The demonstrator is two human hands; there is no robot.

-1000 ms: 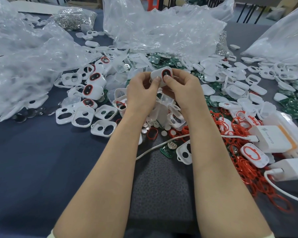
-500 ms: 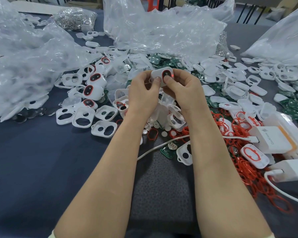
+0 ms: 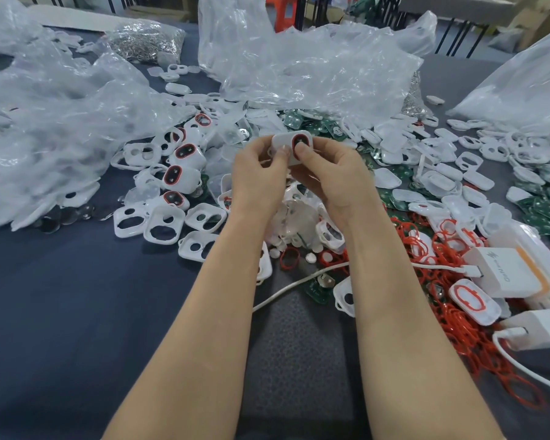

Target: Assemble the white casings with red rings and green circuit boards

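- The white casing (image 3: 282, 141) is raised above the parts heap at the middle of the worktop (image 3: 61, 312), held between the 2 hands.
- The left hand (image 3: 261, 176) has its grip pinching the casing's left end, thumb on the front face and fingers curled behind.
- The right hand (image 3: 334, 176) has its grip pinching the right end, with the thumb tip on the lower edge of the red ring (image 3: 301, 136) seated in the casing.
- Just left of the hands lie several finished casings (image 3: 180, 177) with red-rimmed windows, and nearer the person empty white frames (image 3: 162, 223).
- Loose red rings (image 3: 457, 315) spread along the right side, around a white charger (image 3: 508, 274) and its cable (image 3: 299, 281).
- Green circuit boards (image 3: 302, 122) lie beyond the hands, below crumpled clear plastic bags (image 3: 314, 68).
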